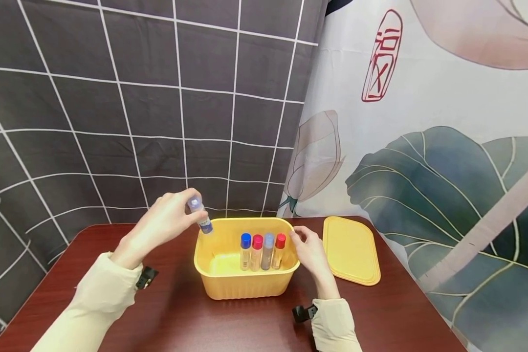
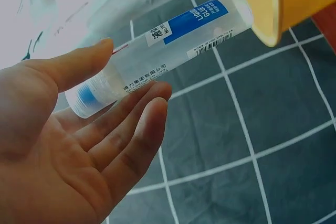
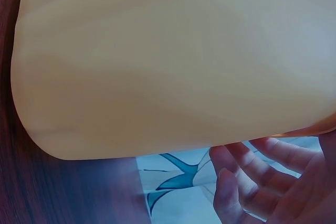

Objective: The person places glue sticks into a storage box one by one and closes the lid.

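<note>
My left hand [image 1: 163,220] pinches a clear liquid glue bottle [image 1: 199,215] with a blue label, tilted above the left rim of a yellow plastic box [image 1: 246,286]. In the left wrist view, thumb and fingers hold the glue bottle [image 2: 184,40] by its capped end, and the labelled end points away from the palm. My right hand [image 1: 310,249] grips the box's right rim; in the right wrist view its fingertips [image 3: 223,156] meet the edge of the box wall [image 3: 168,77]. Inside the box, several capped glue bottles [image 1: 267,254] stand in a row along the right side.
A yellow lid [image 1: 352,250] lies flat on the dark red table [image 1: 167,303], right of the box. Behind the table hangs a grey curtain [image 1: 145,112] with white grid lines; at the right is a white cloth [image 1: 334,63] with lotus prints.
</note>
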Motion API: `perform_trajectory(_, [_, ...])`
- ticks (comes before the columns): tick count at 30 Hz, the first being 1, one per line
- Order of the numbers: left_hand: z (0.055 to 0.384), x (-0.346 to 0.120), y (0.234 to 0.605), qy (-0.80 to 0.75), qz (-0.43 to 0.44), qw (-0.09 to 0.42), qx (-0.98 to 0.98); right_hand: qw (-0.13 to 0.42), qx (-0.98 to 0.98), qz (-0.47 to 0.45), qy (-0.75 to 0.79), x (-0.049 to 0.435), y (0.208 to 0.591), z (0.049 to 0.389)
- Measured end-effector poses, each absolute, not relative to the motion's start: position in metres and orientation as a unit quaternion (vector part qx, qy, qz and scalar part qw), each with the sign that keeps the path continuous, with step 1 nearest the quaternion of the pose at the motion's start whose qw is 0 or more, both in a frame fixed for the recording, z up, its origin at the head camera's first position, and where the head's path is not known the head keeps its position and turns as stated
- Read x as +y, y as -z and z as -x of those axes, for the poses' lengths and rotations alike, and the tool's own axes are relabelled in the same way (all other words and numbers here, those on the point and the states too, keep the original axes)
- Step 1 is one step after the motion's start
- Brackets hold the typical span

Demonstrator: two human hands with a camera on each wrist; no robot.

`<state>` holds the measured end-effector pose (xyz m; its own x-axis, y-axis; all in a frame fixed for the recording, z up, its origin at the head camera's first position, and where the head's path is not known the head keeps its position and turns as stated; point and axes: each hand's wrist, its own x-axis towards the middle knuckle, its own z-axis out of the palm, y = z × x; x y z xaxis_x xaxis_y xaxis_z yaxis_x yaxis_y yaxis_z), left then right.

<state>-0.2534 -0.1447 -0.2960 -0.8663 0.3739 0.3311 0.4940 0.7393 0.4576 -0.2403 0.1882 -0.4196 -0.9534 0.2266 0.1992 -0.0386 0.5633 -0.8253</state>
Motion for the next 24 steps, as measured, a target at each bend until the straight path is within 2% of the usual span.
perform_trajectory(13, [0.267,-0.11,0.326,0.264,0.263,0.043,-0.927,0.148,-0.874,0.051,-0.46,0.188,0.419,0.24])
perform_trajectory(24, [0.274,-0.094,0.35,0.245,0.278,0.018,-0.929,0.149,-0.875,0.053,-0.458,0.188,0.42,0.24])
